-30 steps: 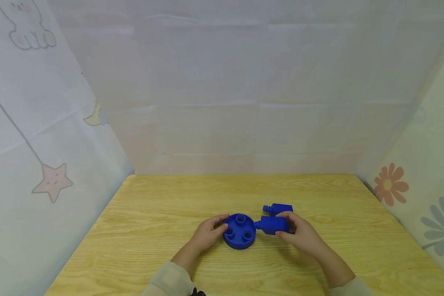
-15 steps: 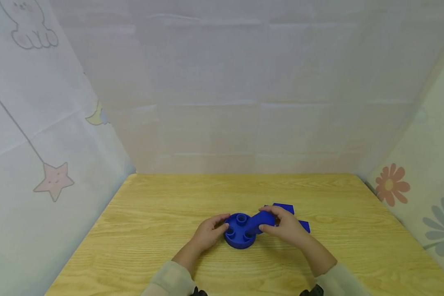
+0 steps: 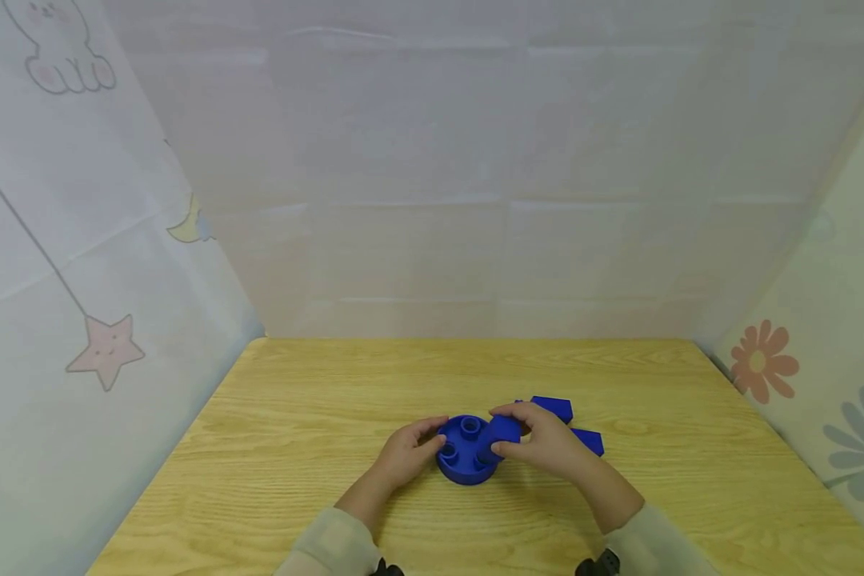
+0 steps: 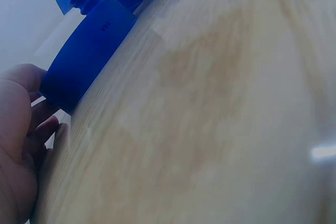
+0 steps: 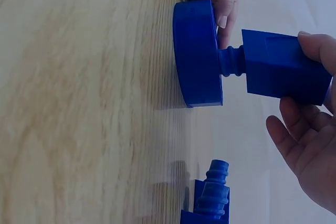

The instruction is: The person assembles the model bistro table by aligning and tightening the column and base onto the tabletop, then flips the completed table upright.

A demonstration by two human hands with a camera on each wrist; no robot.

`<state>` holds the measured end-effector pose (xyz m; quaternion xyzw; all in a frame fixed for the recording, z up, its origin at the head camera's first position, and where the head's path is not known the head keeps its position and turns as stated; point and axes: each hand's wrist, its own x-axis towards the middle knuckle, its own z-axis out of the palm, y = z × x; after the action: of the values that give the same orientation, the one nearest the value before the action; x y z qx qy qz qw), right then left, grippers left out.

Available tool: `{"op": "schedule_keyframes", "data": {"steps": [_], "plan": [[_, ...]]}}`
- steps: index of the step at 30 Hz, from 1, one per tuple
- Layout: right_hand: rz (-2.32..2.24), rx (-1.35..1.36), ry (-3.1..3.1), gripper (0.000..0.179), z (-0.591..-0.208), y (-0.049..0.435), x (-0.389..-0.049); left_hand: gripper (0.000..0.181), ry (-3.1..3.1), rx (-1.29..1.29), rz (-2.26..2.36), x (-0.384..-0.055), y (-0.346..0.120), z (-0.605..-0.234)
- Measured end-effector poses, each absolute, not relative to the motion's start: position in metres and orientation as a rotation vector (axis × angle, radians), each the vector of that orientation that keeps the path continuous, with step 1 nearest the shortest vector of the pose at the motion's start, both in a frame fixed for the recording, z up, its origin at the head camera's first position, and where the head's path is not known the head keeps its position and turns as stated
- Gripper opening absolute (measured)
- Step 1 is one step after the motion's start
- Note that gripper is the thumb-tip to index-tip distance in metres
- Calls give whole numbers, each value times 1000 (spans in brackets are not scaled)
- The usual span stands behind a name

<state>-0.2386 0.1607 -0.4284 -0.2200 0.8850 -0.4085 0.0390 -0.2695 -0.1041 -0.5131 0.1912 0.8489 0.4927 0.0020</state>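
A round blue base (image 3: 464, 474) with three raised sockets lies on the table, its side wall (image 4: 86, 56) visible in the left wrist view. My left hand (image 3: 406, 452) grips its left rim, thumb over the edge. My right hand (image 3: 550, 448) pinches a blue block with a ridged stem (image 5: 283, 66) between thumb and fingers. That block stands roughly upright, stem downward, over the base's right-hand socket. In the right wrist view the stem's ridges show above the base's rim (image 5: 198, 56); whether its tip is inside the socket is hidden.
Two more blue blocks, a far one (image 3: 553, 408) and a nearer one (image 3: 588, 442), lie on the wooden table (image 3: 317, 400) right of the base, partly behind my right hand. Pale cloth walls (image 3: 403, 240) stand around the table's back and sides.
My right hand has come left, bringing its block from a sideways pose beside the base to upright over the right socket. Another block lies uncovered behind it. The left hand stays put.
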Motion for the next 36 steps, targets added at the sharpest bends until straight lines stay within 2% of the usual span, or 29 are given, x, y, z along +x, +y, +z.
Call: {"op": "schedule_keyframes", "data": {"steps": [20, 36], "plan": [[-1263, -599, 2701, 57, -442, 150, -245, 40, 2633, 555, 1558, -265, -102, -509], [-1501, -722, 2384, 51, -447, 170, -241, 41, 2650, 590, 1543, -265, -104, -510]]}}
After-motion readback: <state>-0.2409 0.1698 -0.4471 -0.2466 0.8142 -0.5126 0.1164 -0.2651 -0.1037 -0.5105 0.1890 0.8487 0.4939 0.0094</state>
